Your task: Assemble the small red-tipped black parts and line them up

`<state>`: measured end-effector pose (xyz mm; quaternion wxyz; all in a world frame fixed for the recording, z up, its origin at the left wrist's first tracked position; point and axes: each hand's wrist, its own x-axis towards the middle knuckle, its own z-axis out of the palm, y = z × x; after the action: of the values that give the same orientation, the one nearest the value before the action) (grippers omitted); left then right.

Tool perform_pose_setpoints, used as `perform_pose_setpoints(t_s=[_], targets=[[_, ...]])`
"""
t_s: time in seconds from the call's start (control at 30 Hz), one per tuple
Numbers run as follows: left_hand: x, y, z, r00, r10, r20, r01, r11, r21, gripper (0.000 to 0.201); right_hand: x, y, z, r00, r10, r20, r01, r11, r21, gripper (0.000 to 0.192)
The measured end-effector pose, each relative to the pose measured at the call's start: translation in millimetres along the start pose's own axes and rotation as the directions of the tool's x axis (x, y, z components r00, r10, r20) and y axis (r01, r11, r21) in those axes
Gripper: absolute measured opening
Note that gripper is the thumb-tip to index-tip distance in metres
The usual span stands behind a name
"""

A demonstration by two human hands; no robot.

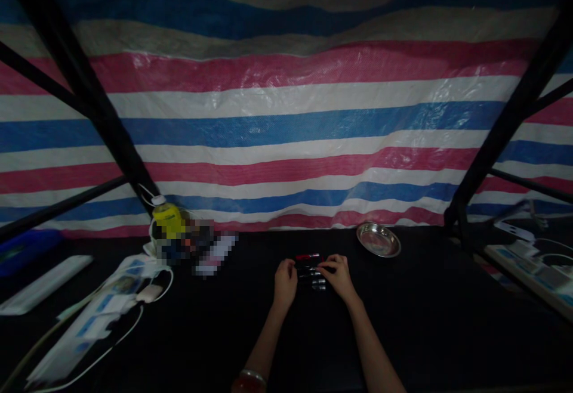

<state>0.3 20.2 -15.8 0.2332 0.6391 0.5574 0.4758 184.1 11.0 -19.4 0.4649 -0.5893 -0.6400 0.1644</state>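
Observation:
Both of my hands rest on a dark table around a small row of pens or markers [311, 272], one with a red body at the far end. My left hand [285, 282] is curled at the left ends of the row. My right hand [339, 274] pinches the right ends of the row. The pens lie side by side between the two hands. The dim light hides finer detail of the grip.
A round metal dish [378, 240] sits to the right of the hands. A yellow bottle [168, 219], a power strip with white cables [102, 309] and blurred items lie at left. Black frame poles [505, 124] rise on both sides before a striped tarp.

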Motion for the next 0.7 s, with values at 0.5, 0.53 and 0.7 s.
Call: perform_pose_setpoints(t_s=[0.5, 0.53, 0.7], targets=[[-2.8, 6.0, -3.0, 0.999, 0.022, 0.029, -0.023, 0.998, 0.053, 0.018, -3.1, 1.5, -1.5, 0.997, -0.048, -0.053, 0.047, 0.999, -0.022, 0.013], [-2.6, 5.5, -3.0, 1.000, 0.018, 0.024, -0.019, 0.999, 0.049, 0.018, -2.9, 2.9, -2.3, 0.995, -0.037, -0.093, 0.034, 0.999, -0.027, 0.016], [-1.7, 4.7, -3.2, 1.000, 0.025, 0.000, -0.025, 0.999, 0.034, 0.018, -1.8, 18.4, -9.8, 0.952, 0.007, -0.306, -0.043, 0.993, -0.113, 0.031]])
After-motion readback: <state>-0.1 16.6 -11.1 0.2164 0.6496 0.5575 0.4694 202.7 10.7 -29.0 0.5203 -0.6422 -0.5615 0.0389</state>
